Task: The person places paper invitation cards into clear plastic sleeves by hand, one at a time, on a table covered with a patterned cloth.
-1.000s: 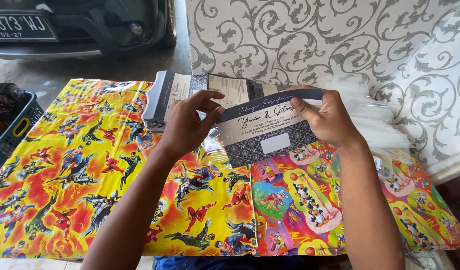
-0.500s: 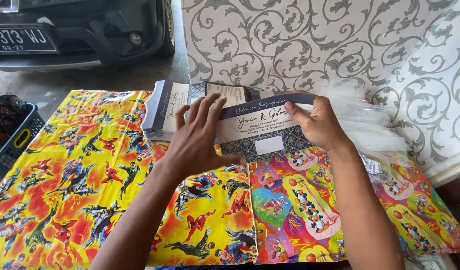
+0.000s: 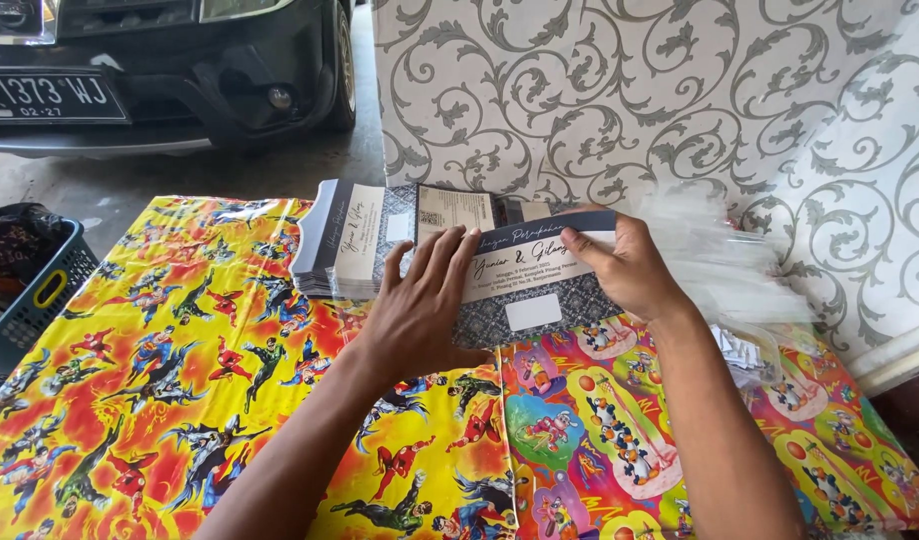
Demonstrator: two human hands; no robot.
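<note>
Bright cartoon-print tablecloth (image 3: 160, 400) before scroll-patterned wall (image 3: 680, 90); both hands' fingers (image 3: 440, 265) flat on card (image 3: 540, 285).

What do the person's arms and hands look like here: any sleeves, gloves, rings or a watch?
Both arms are bare as far as the view shows, with no sleeve in sight. The left hand and the right hand wear no gloves. No ring, watch or bracelet shows on the fingers or wrists that can be seen. The fingernails are short and unpainted.
</note>
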